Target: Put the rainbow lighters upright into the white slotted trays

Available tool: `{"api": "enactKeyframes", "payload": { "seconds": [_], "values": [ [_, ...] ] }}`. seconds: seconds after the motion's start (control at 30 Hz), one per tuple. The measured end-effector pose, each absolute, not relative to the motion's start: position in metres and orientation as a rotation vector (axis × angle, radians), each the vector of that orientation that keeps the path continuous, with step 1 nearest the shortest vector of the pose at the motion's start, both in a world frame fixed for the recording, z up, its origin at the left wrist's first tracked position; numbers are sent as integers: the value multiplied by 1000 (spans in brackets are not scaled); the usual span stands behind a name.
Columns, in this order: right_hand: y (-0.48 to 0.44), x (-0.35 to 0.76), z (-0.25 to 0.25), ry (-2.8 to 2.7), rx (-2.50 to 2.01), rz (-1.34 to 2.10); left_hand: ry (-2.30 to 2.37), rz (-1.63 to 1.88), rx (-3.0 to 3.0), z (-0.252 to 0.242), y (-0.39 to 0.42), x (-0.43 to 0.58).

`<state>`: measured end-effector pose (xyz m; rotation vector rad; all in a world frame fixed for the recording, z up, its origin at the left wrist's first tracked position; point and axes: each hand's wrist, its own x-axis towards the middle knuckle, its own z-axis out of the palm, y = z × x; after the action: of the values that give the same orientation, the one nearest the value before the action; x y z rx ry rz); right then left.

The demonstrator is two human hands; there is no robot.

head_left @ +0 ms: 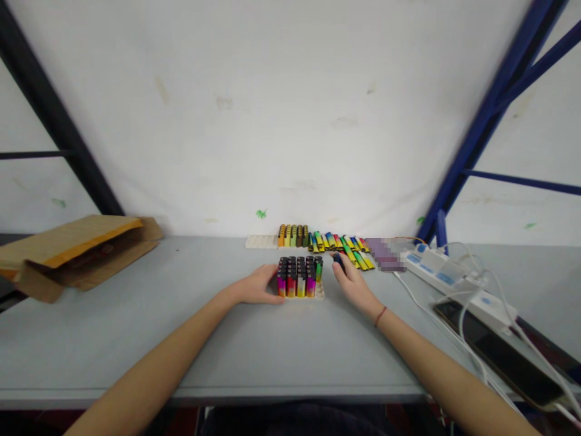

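Note:
My left hand (259, 286) is closed around the left side of a white lighter tray (320, 296), thumb in front and fingers behind. Upright lighters (297, 284) with black tops and pink, red, yellow and green bodies fill most of it; a few holes show at its right front corner. To the right of the tray, my right hand (355, 286) pinches a dark lighter (338, 260) between thumb and fingers. Just beyond that hand lies a loose pile of colourful lighters (329, 240), some partly covered by it.
Behind stand a second tray of yellow and dark lighters (293, 236) and a white holed tray (261, 242). A brown paper bag (86, 248) lies left. At right are a blurred purple item (385, 254), a power strip (454, 278) with white cables, and a phone (499, 351).

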<state>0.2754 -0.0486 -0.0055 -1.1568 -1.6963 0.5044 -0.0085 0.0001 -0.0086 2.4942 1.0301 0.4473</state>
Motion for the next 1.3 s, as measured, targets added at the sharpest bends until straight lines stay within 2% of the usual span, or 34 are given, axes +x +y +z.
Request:
{"api": "enactKeyframes", "payload": {
  "seconds": [0.17, 0.4, 0.8, 1.3],
  "values": [
    [-54, 272, -2, -1695, -1192, 529, 1046, 426, 2503, -7, -1, -8],
    [-54, 275, 2, -1840, -1117, 384, 1017, 456, 2502, -8, -1, -9],
    [-58, 282, 10, -1737, -1029, 428, 1027, 437, 2491, -9, 0, -8],
    [-56, 275, -5, -1934, -1047, 353, 1009, 457, 2504, -10, 1, -9]
  ]
}}
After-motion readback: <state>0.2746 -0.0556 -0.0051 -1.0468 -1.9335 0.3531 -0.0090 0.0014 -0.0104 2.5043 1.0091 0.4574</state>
